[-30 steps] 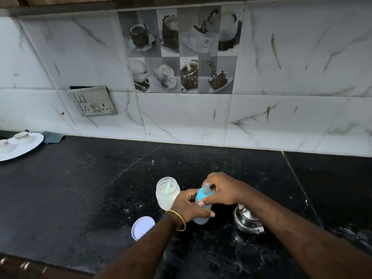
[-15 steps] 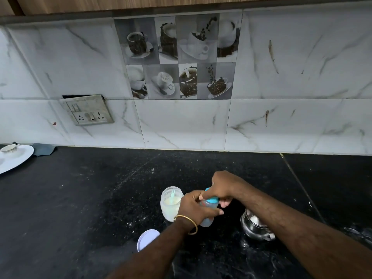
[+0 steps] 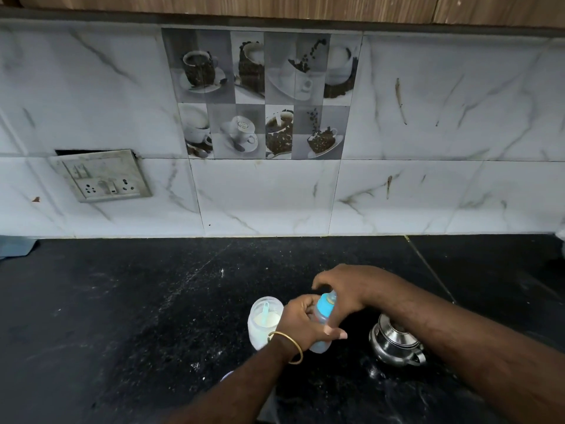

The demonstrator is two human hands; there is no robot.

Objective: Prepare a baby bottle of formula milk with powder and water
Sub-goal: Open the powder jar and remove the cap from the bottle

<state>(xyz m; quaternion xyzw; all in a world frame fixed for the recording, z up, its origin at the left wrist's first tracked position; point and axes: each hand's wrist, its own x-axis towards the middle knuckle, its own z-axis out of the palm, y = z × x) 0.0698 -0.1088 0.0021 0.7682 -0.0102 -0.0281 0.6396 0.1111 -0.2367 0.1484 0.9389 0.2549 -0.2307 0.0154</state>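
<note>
A small baby bottle (image 3: pixel 321 344) with a blue collar (image 3: pixel 324 306) and teat stands tilted on the black counter. My left hand (image 3: pixel 301 322), with a gold bangle on the wrist, grips the bottle's body. My right hand (image 3: pixel 348 289) arches over the top, fingers around the blue collar. Just left of the bottle stands an open jar of white powder (image 3: pixel 263 324) with a pale blue scoop inside it. A steel water pot (image 3: pixel 394 342) sits to the right, partly under my right forearm.
The jar's white lid (image 3: pixel 227 376) peeks out beside my left forearm. The black stone counter (image 3: pixel 122 301) meets a marble-tiled wall with a loose socket plate (image 3: pixel 104 175) at the left. A blue-grey object (image 3: pixel 15 246) lies at the far left edge.
The view has tilted up, so the white plate at the left has gone out of frame. My right hand has shifted around the bottle's blue collar while my left hand keeps its grip.
</note>
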